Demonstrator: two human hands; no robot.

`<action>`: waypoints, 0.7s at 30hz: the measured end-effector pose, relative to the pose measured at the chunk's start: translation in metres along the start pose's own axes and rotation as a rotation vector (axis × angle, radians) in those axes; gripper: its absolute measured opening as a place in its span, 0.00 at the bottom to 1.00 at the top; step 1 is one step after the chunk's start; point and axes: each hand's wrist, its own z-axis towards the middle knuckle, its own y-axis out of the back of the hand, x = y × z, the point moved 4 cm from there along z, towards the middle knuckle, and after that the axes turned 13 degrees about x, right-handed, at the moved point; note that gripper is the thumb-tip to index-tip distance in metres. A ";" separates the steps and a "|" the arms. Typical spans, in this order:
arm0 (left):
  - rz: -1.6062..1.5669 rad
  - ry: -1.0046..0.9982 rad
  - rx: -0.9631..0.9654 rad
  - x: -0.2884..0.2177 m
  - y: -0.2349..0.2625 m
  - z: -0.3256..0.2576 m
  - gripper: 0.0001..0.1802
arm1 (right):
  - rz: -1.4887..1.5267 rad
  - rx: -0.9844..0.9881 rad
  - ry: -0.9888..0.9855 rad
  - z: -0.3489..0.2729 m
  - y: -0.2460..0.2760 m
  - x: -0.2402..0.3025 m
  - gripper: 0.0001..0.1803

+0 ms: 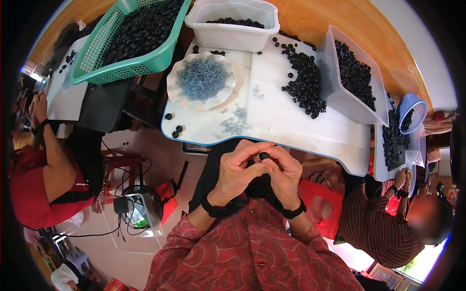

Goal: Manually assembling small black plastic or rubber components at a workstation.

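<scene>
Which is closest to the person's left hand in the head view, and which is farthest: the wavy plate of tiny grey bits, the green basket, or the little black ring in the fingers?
From the left hand:
1. Little black ring, pinched between both hands just to its right.
2. Wavy plate, up on the white board, holding tiny grey bits.
3. Green basket, farthest, up at the left, full of black rings.

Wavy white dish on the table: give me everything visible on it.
The dish is white, shallow and round with a scalloped, ruffled rim; it looks like plastic or glazed ceramic, I cannot tell which. It sits flat near the left end of the white table, heaped with tiny grey-blue pieces. More of them lie scattered on the table to its right. No hand touches it; the green basket stands to its left.
</scene>
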 end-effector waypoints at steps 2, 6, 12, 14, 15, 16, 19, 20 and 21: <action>-0.035 -0.002 -0.015 0.001 0.000 0.000 0.27 | 0.074 -0.012 -0.054 0.000 -0.001 -0.003 0.11; -0.101 0.024 -0.060 -0.007 0.000 0.005 0.27 | 0.166 -0.031 -0.070 0.000 -0.001 -0.006 0.11; -0.115 0.052 0.042 -0.014 0.004 0.003 0.23 | 0.609 0.037 -0.158 -0.002 0.005 -0.005 0.15; 0.131 -0.064 0.062 -0.016 0.008 0.005 0.21 | 0.636 0.065 -0.162 -0.004 0.004 -0.007 0.16; 0.132 -0.064 0.060 -0.016 0.008 0.005 0.21 | 0.636 0.067 -0.161 -0.004 0.004 -0.007 0.16; 0.189 -0.082 0.050 -0.017 0.008 0.006 0.20 | 0.631 0.054 -0.176 -0.004 0.003 -0.005 0.17; 0.248 -0.113 0.030 -0.017 0.007 0.007 0.19 | 0.617 0.023 -0.189 -0.003 0.001 -0.004 0.16; 0.251 -0.126 0.022 -0.018 0.008 0.007 0.18 | 0.609 0.003 -0.187 -0.003 0.000 -0.003 0.16; 0.251 -0.126 0.023 -0.018 0.008 0.007 0.18 | 0.609 0.003 -0.186 -0.002 0.000 -0.002 0.16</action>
